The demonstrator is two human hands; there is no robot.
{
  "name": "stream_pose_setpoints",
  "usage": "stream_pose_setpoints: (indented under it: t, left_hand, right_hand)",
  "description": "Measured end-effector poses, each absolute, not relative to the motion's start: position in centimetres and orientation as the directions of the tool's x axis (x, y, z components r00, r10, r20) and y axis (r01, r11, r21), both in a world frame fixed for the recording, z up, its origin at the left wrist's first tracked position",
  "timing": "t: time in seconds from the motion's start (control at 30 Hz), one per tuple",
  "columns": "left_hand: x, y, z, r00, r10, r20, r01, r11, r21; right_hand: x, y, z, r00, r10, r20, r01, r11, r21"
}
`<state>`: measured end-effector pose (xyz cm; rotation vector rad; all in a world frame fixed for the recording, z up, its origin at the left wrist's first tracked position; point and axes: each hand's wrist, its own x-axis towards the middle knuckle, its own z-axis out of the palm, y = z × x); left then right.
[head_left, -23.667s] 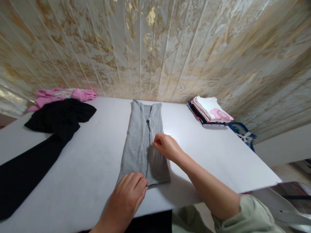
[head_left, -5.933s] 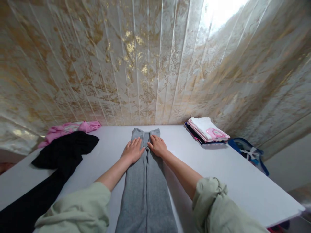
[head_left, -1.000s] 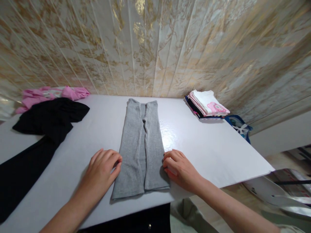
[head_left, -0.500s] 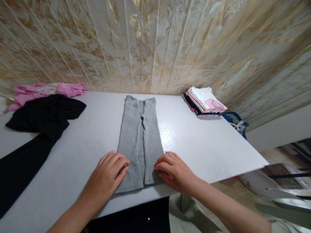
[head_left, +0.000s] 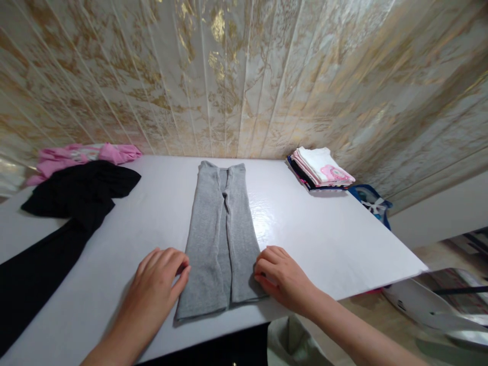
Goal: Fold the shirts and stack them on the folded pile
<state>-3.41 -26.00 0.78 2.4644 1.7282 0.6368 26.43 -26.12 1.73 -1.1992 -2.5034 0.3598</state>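
Observation:
A grey garment (head_left: 223, 234), folded into a long narrow strip, lies down the middle of the white table (head_left: 328, 239). My left hand (head_left: 158, 282) rests at the strip's left edge near its close end, fingers together and curled onto the cloth. My right hand (head_left: 282, 277) is at the right edge opposite, fingertips bent and pinching the hem. Both thumbs are hidden under the hands.
A black garment (head_left: 64, 203) sprawls across the table's left side, with pink clothing (head_left: 82, 155) behind it by the wall. A stack of folded clothes (head_left: 322, 170) sits at the back right. A blue bag (head_left: 371, 201) lies beyond the table's right edge.
Since half a second ago both hands have shifted slightly outward, from on top of the grey strip's near end to its side edges. The garment stays flat.

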Motion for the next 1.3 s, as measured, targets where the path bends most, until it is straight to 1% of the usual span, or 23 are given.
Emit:
stream_pose_setpoints:
  t: [0.1,0.2,0.3,0.37,0.43,0.5,0.6,0.7,0.8,0.9,0.97,1.07,1.2,1.3]
  left_hand:
    - [-3.1,-24.1,1.9,0.27,0.911,0.313,0.898,-0.355,0.26]
    - [-1.8,-21.0,2.0,0.343,0.881,0.324,0.89,-0.415,0.187]
    - [-1.4,-18.8,0.5,0.383,0.9,0.211,0.906,-0.41,0.103]
    - [-2.1,-18.3,-0.7,0.34,0.932,0.129,0.934,-0.35,0.069]
    - [-2.9,-18.4,-1.4,0.287,0.952,0.104,0.955,-0.293,0.044]
    - [-3.1,-18.4,-1.4,0.257,0.958,0.128,0.965,-0.262,0.027]
    - [-2.0,-17.7,-0.8,0.278,0.945,0.174,0.958,-0.286,0.023]
    - [-1.0,-16.9,-0.5,0.306,0.941,0.147,0.95,-0.312,0.018]
    - [-1.5,-16.5,-0.4,0.253,0.96,0.122,0.967,-0.254,-0.01]
    - [-1.8,-16.2,-0.1,0.228,0.961,0.154,0.974,-0.227,-0.027]
    - [-1.6,-15.7,0.0,0.256,0.95,0.176,0.966,-0.255,-0.027]
    - [-1.2,-14.7,-0.2,0.295,0.944,0.15,0.955,-0.296,-0.016]
    - [-1.7,-14.2,-0.9,0.216,0.966,0.139,0.976,-0.219,0.007]
    - [-1.5,-14.3,-1.1,0.211,0.962,0.171,0.976,-0.217,0.017]
  right_hand:
    - [26.7,-24.2,2.4,-0.566,0.797,0.211,0.719,0.603,-0.345]
    - [26.0,-21.4,2.3,-0.549,0.804,0.228,0.754,0.594,-0.281]
    - [25.4,-19.4,1.0,-0.523,0.833,0.179,0.81,0.552,-0.199]
    - [25.7,-19.0,0.0,-0.482,0.867,0.124,0.852,0.497,-0.162]
    - [26.1,-19.1,-0.5,-0.427,0.9,0.081,0.889,0.435,-0.146]
    - [26.1,-19.2,-0.5,-0.395,0.916,0.068,0.906,0.401,-0.138]
    - [25.1,-18.4,0.2,-0.422,0.902,0.093,0.892,0.431,-0.138]
    - [24.1,-17.3,0.3,-0.441,0.893,0.092,0.881,0.45,-0.146]
    - [24.3,-16.5,0.0,-0.38,0.922,0.079,0.91,0.387,-0.145]
    - [24.6,-15.9,-0.1,-0.351,0.932,0.095,0.921,0.362,-0.145]
    - [24.3,-15.5,-0.1,-0.383,0.917,0.109,0.906,0.396,-0.15]
    - [23.9,-14.7,-0.2,-0.412,0.906,0.098,0.891,0.423,-0.163]
    - [24.5,-14.2,-0.5,-0.327,0.942,0.075,0.925,0.335,-0.178]
    - [24.6,-14.0,-0.5,-0.33,0.939,0.098,0.924,0.343,-0.172]
